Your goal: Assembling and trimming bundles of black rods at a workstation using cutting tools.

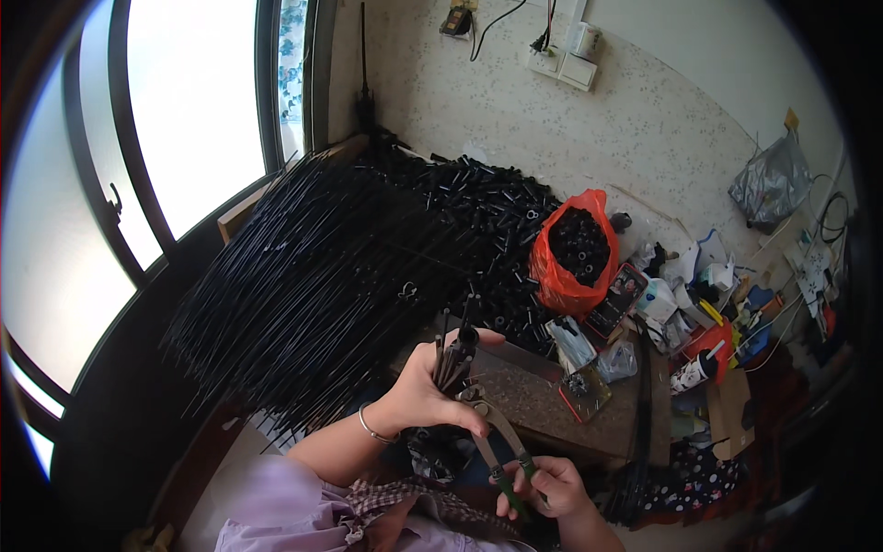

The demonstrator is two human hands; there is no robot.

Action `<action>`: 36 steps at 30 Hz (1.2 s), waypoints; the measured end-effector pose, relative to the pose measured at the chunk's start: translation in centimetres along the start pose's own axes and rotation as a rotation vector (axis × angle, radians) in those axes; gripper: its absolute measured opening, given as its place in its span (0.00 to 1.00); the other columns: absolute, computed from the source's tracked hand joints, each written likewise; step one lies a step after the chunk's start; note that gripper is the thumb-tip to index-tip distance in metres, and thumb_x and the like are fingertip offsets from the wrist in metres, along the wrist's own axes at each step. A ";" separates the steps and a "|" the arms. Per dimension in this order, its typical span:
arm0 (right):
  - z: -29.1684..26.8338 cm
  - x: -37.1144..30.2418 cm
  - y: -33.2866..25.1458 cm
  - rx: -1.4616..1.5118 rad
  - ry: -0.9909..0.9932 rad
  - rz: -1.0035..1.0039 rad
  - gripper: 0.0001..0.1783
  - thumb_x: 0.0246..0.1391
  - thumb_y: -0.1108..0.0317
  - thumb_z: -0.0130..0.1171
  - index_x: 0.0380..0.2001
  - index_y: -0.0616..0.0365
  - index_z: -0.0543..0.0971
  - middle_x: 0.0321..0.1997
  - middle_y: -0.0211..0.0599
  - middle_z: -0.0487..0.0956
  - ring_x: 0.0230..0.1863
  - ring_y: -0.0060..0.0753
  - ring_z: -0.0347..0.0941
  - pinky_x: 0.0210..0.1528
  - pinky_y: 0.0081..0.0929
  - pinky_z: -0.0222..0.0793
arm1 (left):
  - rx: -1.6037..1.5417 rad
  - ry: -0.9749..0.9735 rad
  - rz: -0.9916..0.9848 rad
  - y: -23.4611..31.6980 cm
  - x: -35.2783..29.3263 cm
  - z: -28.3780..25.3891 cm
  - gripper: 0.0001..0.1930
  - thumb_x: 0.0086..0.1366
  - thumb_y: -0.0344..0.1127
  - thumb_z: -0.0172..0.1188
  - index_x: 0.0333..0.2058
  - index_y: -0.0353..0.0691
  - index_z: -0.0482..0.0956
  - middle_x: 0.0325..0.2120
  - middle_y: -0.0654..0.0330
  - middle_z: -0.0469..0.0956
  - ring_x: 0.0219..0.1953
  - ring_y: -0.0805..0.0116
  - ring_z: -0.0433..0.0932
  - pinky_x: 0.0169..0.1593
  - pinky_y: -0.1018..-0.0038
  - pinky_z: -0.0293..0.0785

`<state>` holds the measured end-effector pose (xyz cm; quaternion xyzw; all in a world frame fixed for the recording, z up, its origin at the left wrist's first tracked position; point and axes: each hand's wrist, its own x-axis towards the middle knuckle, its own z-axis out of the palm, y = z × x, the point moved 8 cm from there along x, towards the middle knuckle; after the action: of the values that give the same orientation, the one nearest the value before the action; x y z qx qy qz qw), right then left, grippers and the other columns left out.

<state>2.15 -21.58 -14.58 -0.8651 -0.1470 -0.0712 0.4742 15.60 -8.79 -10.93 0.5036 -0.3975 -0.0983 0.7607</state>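
Note:
My left hand (414,386) is closed around a bundle of thin black rods (448,361). A short black tube (468,339) with an open round end stands up among them, between my thumb and fingers. My right hand (555,492) grips the green handles of a pair of pliers (497,432). The metal jaws of the pliers reach up to the lower part of the bundle, beside my left thumb. Whether the jaws bite on a part there, I cannot make out. Both hands are over the near edge of a worn brown workbench (515,397).
A large heap of long black rods (303,276) covers the left. Short black tubes (487,198) lie piled behind it. At right stand a red plastic bag (544,258) of black parts, a phone (618,299) with a lit screen, a patterned cup (692,373) and clutter.

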 end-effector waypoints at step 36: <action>0.4 0.6 1.4 -0.196 0.344 0.070 0.24 0.39 0.74 0.60 0.43 0.65 0.67 0.33 0.38 0.73 0.24 0.26 0.70 0.26 0.25 0.67 | 0.138 -0.014 0.060 0.5 1.6 -0.3 0.34 0.27 0.49 0.79 0.33 0.35 0.74 0.18 0.72 0.67 0.22 0.84 0.64 0.24 0.85 0.59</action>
<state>3.14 -21.83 -15.81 -0.8867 -0.0261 -0.2155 0.4082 16.70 -9.22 -9.73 0.5421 -0.4234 -0.0513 0.7241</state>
